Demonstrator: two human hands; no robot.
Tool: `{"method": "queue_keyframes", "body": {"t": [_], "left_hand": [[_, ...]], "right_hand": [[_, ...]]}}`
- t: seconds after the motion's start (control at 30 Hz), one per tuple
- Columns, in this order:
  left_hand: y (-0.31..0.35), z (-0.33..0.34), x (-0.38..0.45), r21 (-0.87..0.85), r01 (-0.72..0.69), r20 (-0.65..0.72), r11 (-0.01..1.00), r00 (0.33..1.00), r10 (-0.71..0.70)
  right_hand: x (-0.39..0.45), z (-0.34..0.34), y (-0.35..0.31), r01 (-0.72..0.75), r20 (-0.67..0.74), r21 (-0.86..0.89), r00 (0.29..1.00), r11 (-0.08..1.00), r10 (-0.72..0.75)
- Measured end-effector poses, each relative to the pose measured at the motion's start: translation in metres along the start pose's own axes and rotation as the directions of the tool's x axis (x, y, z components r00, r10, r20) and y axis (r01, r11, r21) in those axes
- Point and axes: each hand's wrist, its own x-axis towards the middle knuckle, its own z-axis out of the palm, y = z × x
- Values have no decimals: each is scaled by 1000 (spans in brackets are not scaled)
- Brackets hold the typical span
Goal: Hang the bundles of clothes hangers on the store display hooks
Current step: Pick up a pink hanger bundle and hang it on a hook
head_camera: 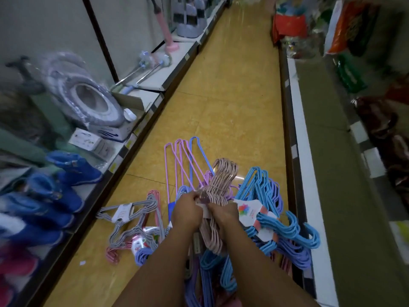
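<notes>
Both my forearms reach forward from the bottom of the view, and my two hands meet over a heap of hangers on the yellow floor [232,89] of a shop aisle. My left hand [187,214] has its grip curled around the pink bundle of hangers [218,196], fingers pinching near its paper band. My right hand [224,214] has its grip closed around the same bundle from the other side, just beside the left. The pink bundle stands tilted, its hooks pointing up and away from me.

Just right of my hands lies a blue bundle [285,224] with a white card label [249,212], hooks toward the right shelf. Left of my hands a grey bundle [132,216] lies flat on the floor, touching a few pink ones. Thin lilac and blue wire hangers [183,165] stick up behind the pink bundle. On the left shelf [124,154] sit blue slippers [73,171] and a wrapped grey seat ring [88,96]. I see no display hooks clearly.
</notes>
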Motion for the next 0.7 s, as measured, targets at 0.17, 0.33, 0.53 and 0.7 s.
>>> {"method": "queue_keyframes", "body": {"t": [0.17,0.33,0.53,0.7], "left_hand": [[39,-65,-36,98,30,22,995,999,-33],[89,-128,-76,165,78,38,983,996,-86],[152,-239,-120,275,113,-121,955,989,-83],[168,-354,-152,197,174,-246,965,961,-123]], "right_hand": [[-61,-32,-39,44,40,-105,998,993,-40],[-132,-61,-102,120,133,-171,986,978,-98],[-243,-82,-223,279,441,-342,891,897,-109],[-340,-64,-312,467,654,-440,752,767,-83]]}}
